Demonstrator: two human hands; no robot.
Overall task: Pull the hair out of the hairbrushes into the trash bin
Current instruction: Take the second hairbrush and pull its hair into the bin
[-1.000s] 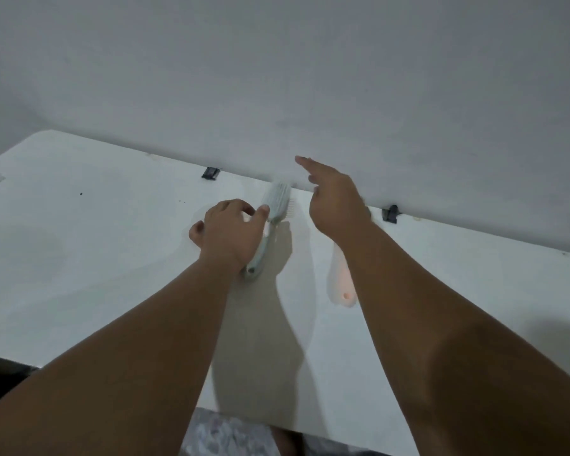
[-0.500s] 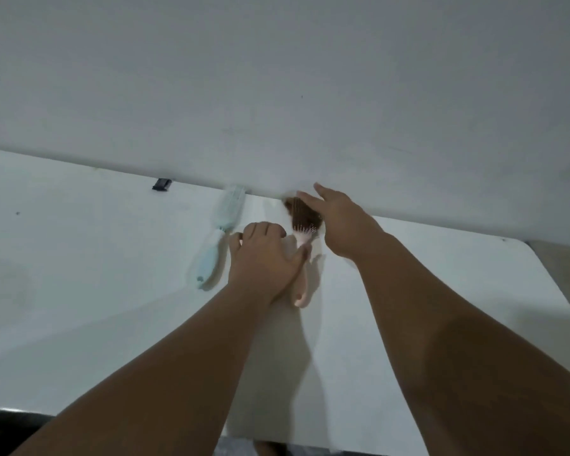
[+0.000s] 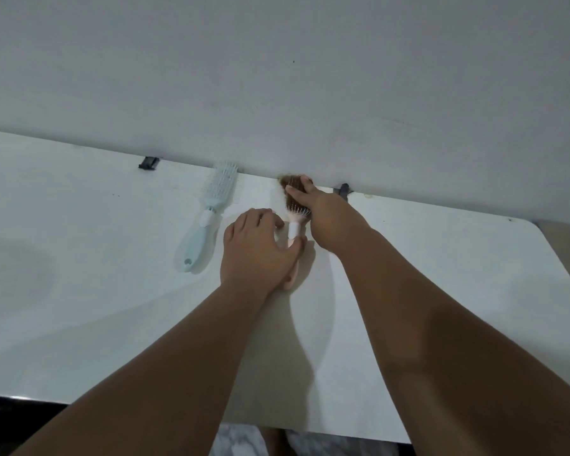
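A pink hairbrush [image 3: 294, 227] lies on the white table [image 3: 441, 291] near the wall, its bristles packed with brown hair [image 3: 290, 195]. My left hand [image 3: 259, 250] presses down on its handle, thumb against the white band. My right hand [image 3: 326, 215] rests over the brush head, fingers pinching into the hair clump. A light blue hairbrush [image 3: 208, 215] lies free to the left, bristles up, with no hair visible in it. No trash bin is in view.
A grey wall [image 3: 277, 77] rises right behind the table. Two small black clips [image 3: 148, 162] [image 3: 343, 189] sit at the table's back edge. The table's right corner [image 3: 537, 225] and front edge are close by.
My left hand let go of the blue brush and moved right onto the pink brush's handle. My right hand settled onto the hair on the pink brush's head.
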